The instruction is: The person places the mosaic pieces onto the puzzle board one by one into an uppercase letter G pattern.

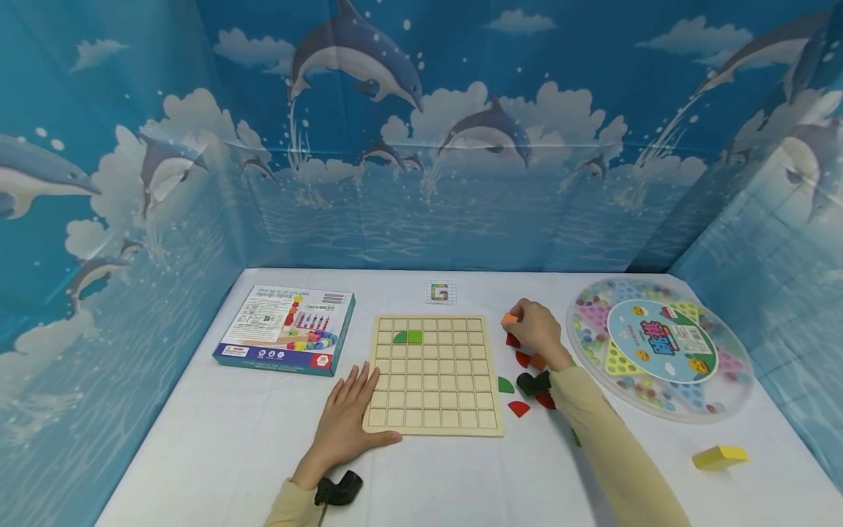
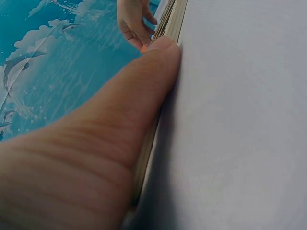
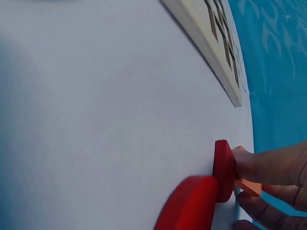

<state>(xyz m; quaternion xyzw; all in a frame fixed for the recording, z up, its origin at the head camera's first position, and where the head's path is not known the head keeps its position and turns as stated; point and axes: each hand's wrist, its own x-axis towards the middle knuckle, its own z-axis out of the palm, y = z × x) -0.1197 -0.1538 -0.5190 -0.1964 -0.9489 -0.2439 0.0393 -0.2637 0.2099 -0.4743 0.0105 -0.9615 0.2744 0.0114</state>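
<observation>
An orange block (image 1: 508, 319) is pinched between my right hand's (image 1: 536, 329) thumb and fingers, off the board's (image 1: 431, 380) two o'clock edge, beside a red piece (image 1: 513, 340). My left hand (image 1: 345, 417), fingers straight, thumb spread, rests at the board's eight o'clock corner, seemingly steadying it. A green quarter (image 1: 399, 338) and green square (image 1: 415, 337) sit side by side toward eleven. A G card (image 1: 441, 293) lies at twelve, probably for easy viewing; a box (image 1: 283, 329) at ten.
</observation>
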